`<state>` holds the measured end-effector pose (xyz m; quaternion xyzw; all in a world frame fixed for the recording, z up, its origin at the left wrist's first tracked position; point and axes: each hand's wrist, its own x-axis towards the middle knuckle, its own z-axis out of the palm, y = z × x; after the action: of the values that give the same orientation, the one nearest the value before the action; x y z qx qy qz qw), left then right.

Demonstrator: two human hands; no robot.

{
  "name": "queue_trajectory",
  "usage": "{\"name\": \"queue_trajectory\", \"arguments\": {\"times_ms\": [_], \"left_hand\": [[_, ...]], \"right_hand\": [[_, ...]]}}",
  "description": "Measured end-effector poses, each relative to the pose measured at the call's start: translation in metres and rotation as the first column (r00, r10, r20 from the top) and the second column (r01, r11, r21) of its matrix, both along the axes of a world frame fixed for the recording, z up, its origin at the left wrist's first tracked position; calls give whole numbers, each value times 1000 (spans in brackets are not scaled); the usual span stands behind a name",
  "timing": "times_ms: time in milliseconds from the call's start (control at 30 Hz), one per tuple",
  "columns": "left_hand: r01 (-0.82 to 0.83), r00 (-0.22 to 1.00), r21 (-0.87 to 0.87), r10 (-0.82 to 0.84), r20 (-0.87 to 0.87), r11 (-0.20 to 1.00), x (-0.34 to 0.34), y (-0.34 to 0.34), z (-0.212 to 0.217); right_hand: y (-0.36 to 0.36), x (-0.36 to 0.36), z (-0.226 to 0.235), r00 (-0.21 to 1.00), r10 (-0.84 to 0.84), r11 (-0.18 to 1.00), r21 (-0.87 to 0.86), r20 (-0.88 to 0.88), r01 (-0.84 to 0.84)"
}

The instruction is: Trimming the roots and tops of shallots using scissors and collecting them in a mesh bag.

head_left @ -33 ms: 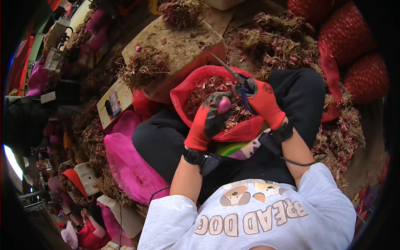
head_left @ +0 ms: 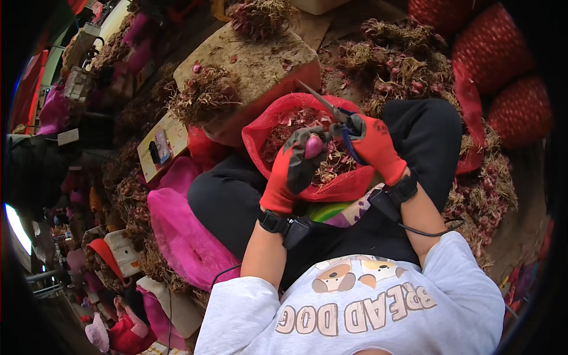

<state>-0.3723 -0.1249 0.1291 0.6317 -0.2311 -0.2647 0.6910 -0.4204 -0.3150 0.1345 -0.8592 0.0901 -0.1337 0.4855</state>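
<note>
My left hand (head_left: 296, 163), in a red and dark grey work glove, is closed around a purple-red shallot (head_left: 313, 146). In a matching glove, my right hand (head_left: 376, 145) grips scissors (head_left: 322, 100) with dark blue handles. Their pointed blades slant up and to the left, apart from the shallot. Both hands are over a red mesh bag (head_left: 260, 133) between my legs. Loose skins and dry trimmings (head_left: 290, 127) lie inside the bag.
Beyond the bag stands a dirt-covered block (head_left: 266, 56) with a bunch of dried shallots (head_left: 207, 97) on it. More shallot bunches (head_left: 408, 65) are heaped at the right. Full red mesh sacks (head_left: 494, 50) stand far right; a pink mesh bag (head_left: 183, 236) lies left.
My left hand and the shallot have moved slightly left, away from the right hand. The scissors stay almost in place.
</note>
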Motion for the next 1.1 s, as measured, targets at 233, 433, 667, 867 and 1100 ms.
{"name": "queue_trajectory", "arguments": {"times_ms": [233,433,667,867,1100], "left_hand": [[-326,794,-560,-101,-599,762,29,31,-18],[-267,825,-569,-121,-553,778,26,32,-23],[-295,866,-328,107,-488,897,22,22,-1],[-182,982,-1,181,-58,983,21,17,-4],[-99,991,144,84,108,985,8,10,-27]], "right_hand": [[8,-20,19,967,247,948,-193,-58,-254],[9,-18,14,974,222,948,-227,-38,-225],[0,-17,8,974,103,911,-373,-203,-174],[9,-9,19,978,187,967,196,-96,-166],[20,-2,8,962,262,940,205,81,-273]]}}
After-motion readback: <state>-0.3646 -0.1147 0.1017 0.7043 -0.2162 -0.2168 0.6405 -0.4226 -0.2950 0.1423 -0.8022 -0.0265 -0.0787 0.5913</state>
